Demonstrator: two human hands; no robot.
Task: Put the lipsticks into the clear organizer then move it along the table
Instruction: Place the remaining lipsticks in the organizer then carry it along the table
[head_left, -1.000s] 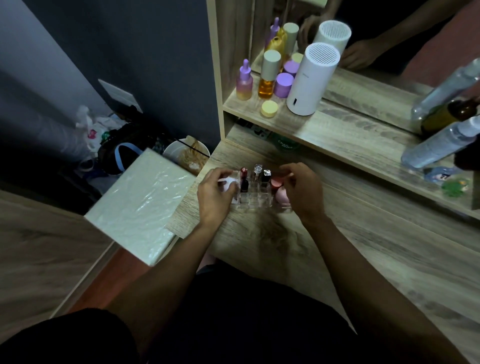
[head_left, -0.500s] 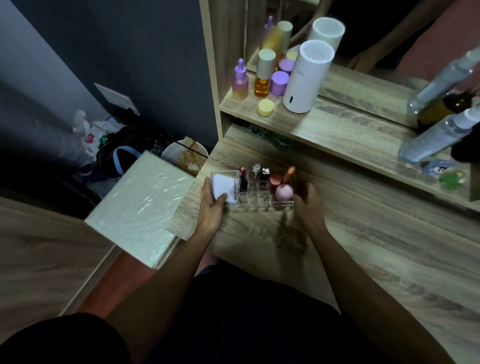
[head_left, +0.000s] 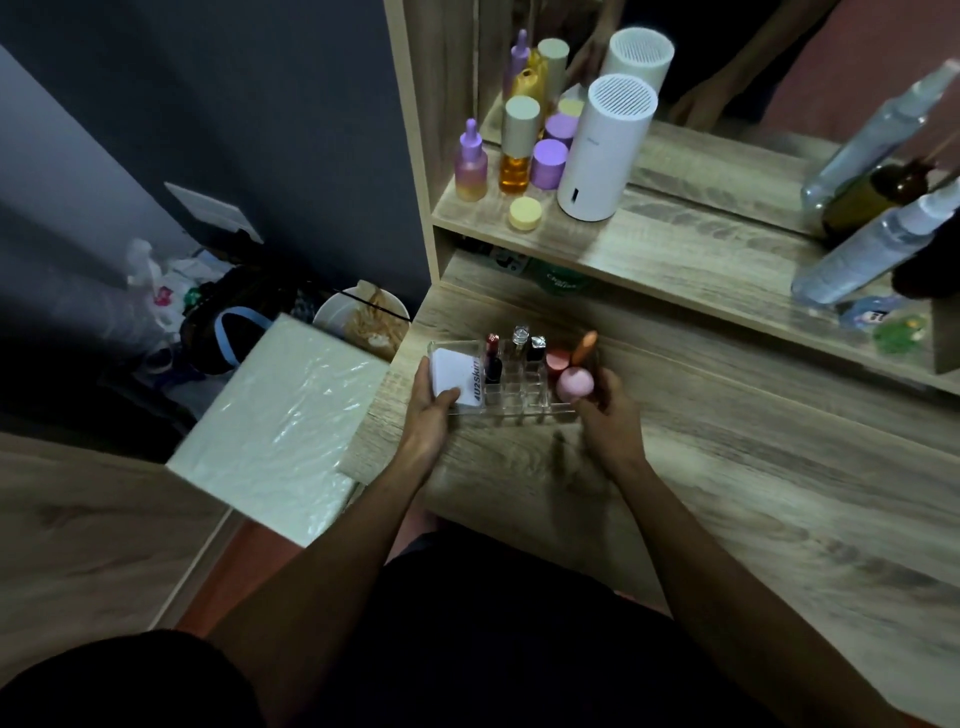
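The clear organizer (head_left: 524, 400) stands on the wooden table (head_left: 727, 493) near its left end. Three lipsticks stand upright in its back slots: a dark red one (head_left: 492, 358), a clear-capped one (head_left: 519, 340) and a black one (head_left: 535, 347). A white box (head_left: 454, 375) fills its left compartment; a pink sponge (head_left: 574, 384), a red cap (head_left: 556, 359) and an orange stick (head_left: 584, 348) sit at its right. My left hand (head_left: 431, 413) grips the organizer's left end, thumb on the white box. My right hand (head_left: 608, 415) holds its right end.
A shelf (head_left: 675, 254) above the table carries purple and amber bottles (head_left: 517, 148), a white cylinder (head_left: 605, 148) and spray bottles (head_left: 878, 244), with a mirror behind. A white wrapped panel (head_left: 280, 431) leans at the table's left edge. A bowl (head_left: 363, 319) and bags lie on the floor.
Both hands dropped from over the lipstick slots to the organizer's two ends and now hold it. The camera view shifted slightly.
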